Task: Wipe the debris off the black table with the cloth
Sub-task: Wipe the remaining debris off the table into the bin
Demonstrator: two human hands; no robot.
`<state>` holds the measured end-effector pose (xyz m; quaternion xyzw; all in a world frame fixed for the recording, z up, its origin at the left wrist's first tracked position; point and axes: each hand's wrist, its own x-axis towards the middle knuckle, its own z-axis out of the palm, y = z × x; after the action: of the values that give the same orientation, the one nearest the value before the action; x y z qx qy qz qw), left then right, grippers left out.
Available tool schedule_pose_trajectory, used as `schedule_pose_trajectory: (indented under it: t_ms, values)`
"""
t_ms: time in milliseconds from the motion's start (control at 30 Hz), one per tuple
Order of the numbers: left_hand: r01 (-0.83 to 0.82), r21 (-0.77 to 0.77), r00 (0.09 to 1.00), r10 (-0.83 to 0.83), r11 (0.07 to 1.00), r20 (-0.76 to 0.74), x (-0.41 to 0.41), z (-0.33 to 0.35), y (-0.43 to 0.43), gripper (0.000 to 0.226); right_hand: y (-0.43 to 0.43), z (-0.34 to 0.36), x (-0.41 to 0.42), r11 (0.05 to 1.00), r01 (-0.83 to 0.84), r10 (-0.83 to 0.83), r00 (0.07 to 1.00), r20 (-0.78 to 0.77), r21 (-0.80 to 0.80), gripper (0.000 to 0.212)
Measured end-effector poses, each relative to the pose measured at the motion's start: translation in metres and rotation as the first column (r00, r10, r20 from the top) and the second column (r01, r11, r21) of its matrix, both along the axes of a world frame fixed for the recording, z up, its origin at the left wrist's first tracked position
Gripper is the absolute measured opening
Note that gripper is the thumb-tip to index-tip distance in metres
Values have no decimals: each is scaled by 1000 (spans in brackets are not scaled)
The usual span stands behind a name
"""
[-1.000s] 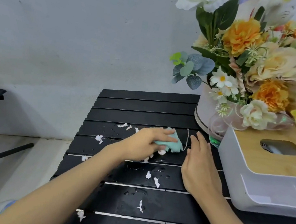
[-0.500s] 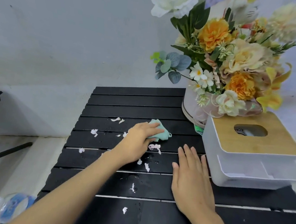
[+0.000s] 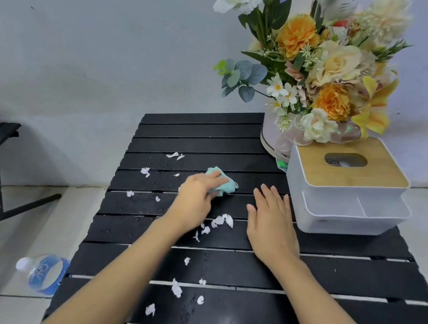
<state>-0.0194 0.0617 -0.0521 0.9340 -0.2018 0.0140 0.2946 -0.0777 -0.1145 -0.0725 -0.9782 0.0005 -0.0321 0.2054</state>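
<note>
Pressing the teal cloth point(image 3: 227, 186) onto the black bench point(image 3: 354, 283), the left grip point(image 3: 197, 195) curls around it; the right grip point(image 3: 270, 223) lies flat, fingers straight, with white debris point(image 3: 222, 220) between them.

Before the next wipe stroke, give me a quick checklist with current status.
1. Cloth held by left hand, on the black table: ok.
2. Right hand flat, apart from cloth: ok.
3. Debris cleared: not ok; white scraps lie near and left of the hands.
4. Tissue box outside the scraps' area, right of the right hand: ok.
5. Scraps stuck to the wet slats: cannot tell.
</note>
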Motion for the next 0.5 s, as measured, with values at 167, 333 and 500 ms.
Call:
schedule_pose_trajectory:
  t_ms: [167,333,500]
  values:
    - [67,-11,995,-67,998,-69,-85,1,-3,44,-16,19,-43,948,-129,126,992,26,292,43]
    - [-187,-188,981,175,964,-79,-109,32,14,35,-64,31,-134,951,-33,-7,992,126,309,42]
    - [-324,59,946,325,944,-4,-131,2,-7,35,-114,21,-180,975,215,-214,977,-17,57,49]
